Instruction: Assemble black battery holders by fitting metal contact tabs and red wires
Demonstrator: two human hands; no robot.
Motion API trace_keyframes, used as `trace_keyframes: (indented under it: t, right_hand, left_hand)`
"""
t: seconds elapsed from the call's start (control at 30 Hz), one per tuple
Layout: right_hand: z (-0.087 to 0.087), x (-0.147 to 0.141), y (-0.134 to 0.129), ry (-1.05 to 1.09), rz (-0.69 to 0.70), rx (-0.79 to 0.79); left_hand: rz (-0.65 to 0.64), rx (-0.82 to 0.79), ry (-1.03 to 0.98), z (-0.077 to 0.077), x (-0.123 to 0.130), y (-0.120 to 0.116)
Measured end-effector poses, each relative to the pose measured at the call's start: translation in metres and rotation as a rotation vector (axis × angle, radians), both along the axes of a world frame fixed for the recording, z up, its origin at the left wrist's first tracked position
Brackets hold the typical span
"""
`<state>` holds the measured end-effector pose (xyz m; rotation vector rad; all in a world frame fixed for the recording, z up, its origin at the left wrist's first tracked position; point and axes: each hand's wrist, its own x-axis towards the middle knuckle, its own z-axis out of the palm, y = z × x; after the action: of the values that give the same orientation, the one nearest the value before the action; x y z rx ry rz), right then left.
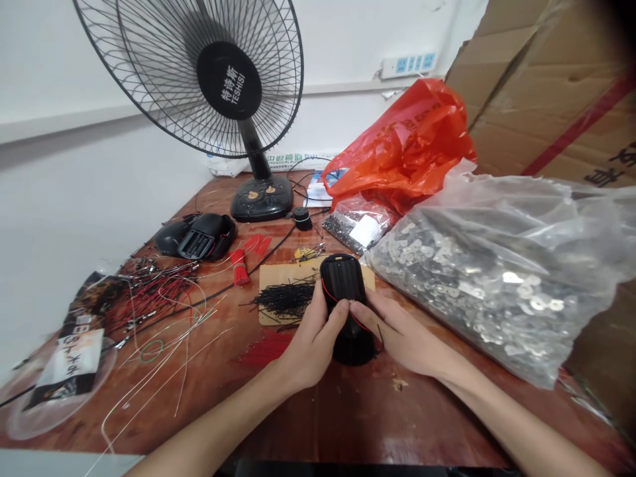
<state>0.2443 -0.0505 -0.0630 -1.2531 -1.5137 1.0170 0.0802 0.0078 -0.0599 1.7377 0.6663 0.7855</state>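
Observation:
A black plastic housing (pixel 342 273) with a ribbed, battery-compartment-like recess stands tilted up between my hands at the middle of the table. My left hand (pixel 313 341) grips its left side, thumb lying on the front face. On the other side my right hand (pixel 400 331) is closed round the lower right, its thumb tip pressed close to the left thumb. A thin red wire (pixel 328 289) runs along the housing and passes under both thumbs. Just behind my left hand, cut black wires (pixel 281 297) lie on a cardboard piece (pixel 265 317). Red wires (pixel 263 349) lie beside my left wrist.
Similar black housings (pixel 199 235) sit at the left, behind tangled red wires (pixel 149 298) and loose pale strands. A fan (pixel 263 197) stands at the back. Right of my hands lie a clear bag of metal pieces (pixel 477 291) and a red plastic bag (pixel 407 146).

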Motion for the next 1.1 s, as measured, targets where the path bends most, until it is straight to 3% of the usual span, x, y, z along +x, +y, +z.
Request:
trace_keyframes:
  t: [0.23,0.5,0.7,0.87,1.1]
  right_hand:
    - [0.007,0.004,-0.001,0.187,0.044,-0.023]
    - [-0.001,0.000,-0.005,0.077,-0.061,-0.011]
    - [-0.012,0.000,-0.003,-0.123,-0.093,-0.021]
    - [-0.015,-0.001,-0.003,-0.141,-0.083,0.067]
    - [-0.011,-0.001,-0.002,-0.145,-0.093,0.060]
  left_hand:
    - [-0.006,-0.067,0.003,0.006,0.000,-0.001]
    - [-0.007,-0.067,-0.029,0.004,0.001,-0.005]
    - [-0.029,-0.058,-0.021,0.005,0.001,-0.006]
    - [-0.033,-0.052,-0.014,0.004,0.002,-0.007]
    - [-0.027,-0.049,-0.030,0.002,0.004,-0.006]
